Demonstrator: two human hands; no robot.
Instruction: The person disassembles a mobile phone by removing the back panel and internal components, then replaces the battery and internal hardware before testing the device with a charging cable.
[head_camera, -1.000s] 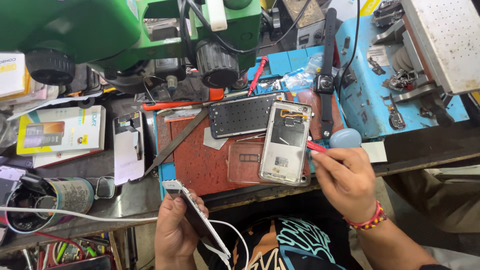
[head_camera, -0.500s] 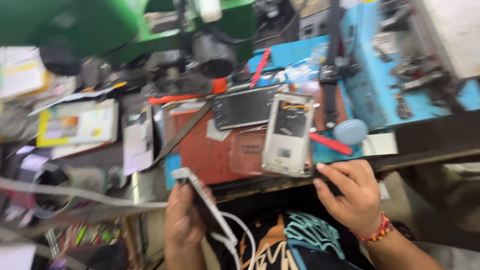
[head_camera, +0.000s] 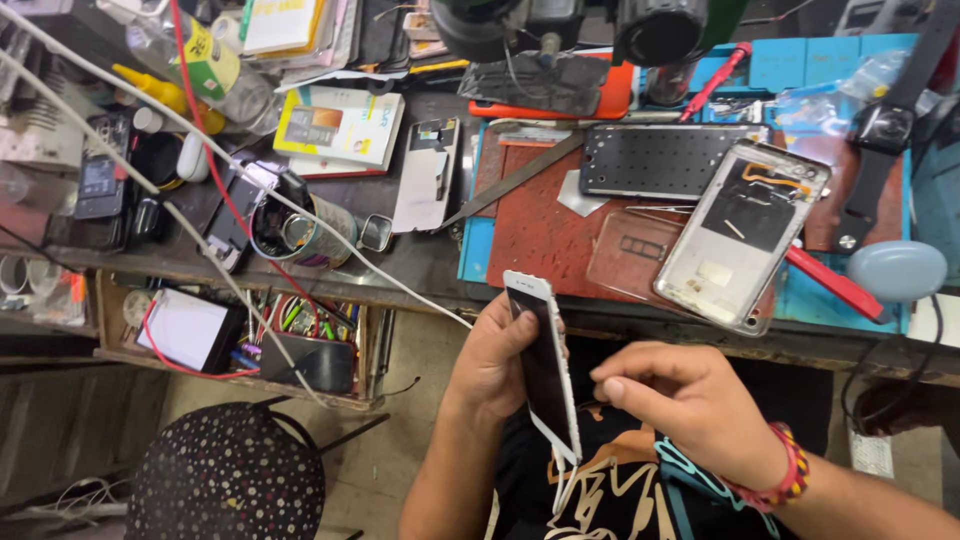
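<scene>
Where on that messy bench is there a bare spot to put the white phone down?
The best bare patch is the red mat, between the metal ruler and the clear case. The dark bench edge below the white back cover is also bare. Everything left of the tin cup is crowded, and the open phone shell fills the right.

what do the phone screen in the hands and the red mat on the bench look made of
Phone screen: glossy dark glass in a white, probably plastic, frame; it shows a sheen and thin rigid edge. The left hand holds it. Red mat: matte, likely rubber or silicone; dull, scuffed, lying flat.
</scene>
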